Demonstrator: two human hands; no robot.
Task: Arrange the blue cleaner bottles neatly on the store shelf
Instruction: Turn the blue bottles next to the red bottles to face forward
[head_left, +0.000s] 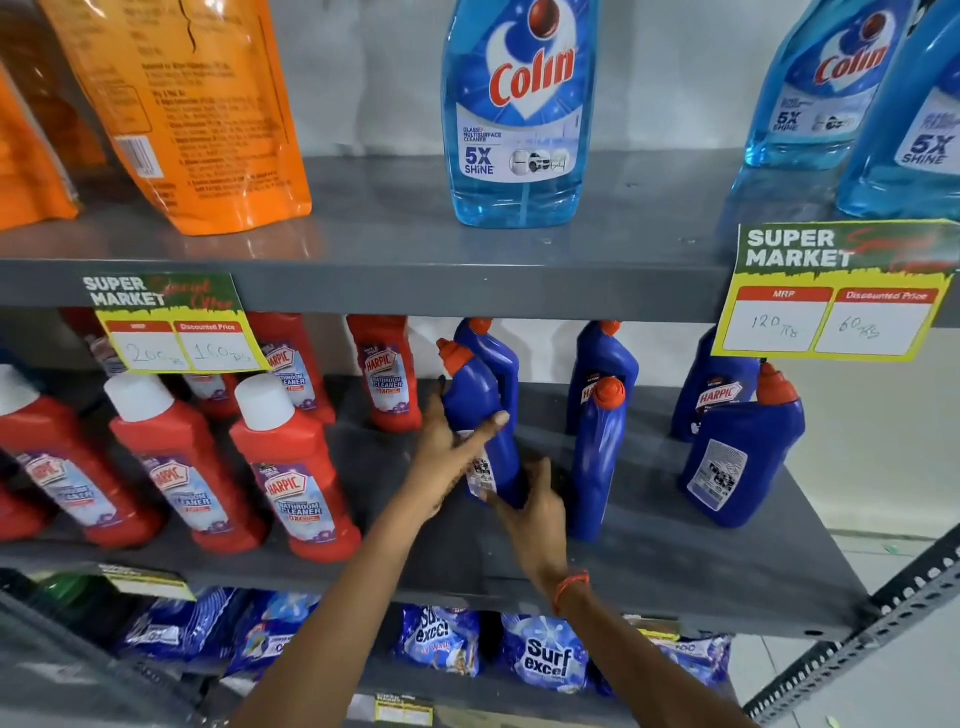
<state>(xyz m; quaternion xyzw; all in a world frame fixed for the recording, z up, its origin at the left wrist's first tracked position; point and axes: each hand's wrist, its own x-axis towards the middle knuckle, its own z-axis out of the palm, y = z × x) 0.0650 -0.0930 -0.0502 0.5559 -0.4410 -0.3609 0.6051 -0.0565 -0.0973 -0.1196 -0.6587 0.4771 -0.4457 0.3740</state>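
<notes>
Several dark blue cleaner bottles with orange caps stand on the grey middle shelf (649, 561). Both my hands hold one blue bottle (480, 410) near the shelf's centre, its back label facing me. My left hand (449, 457) wraps its left side and my right hand (535, 512) grips its base. Another blue bottle (496, 358) stands right behind it. To the right stand a front blue bottle (595, 457) and one behind it (602, 364). At the far right are a front bottle (737, 457) and a rear one (714, 395).
Red Harpic bottles (291, 467) with white caps fill the shelf's left half. The upper shelf holds light blue Colin bottles (514, 114) and orange pouches (182, 104). Price tags (831, 296) hang from its edge. Surf Excel packets (545, 654) lie on the shelf below.
</notes>
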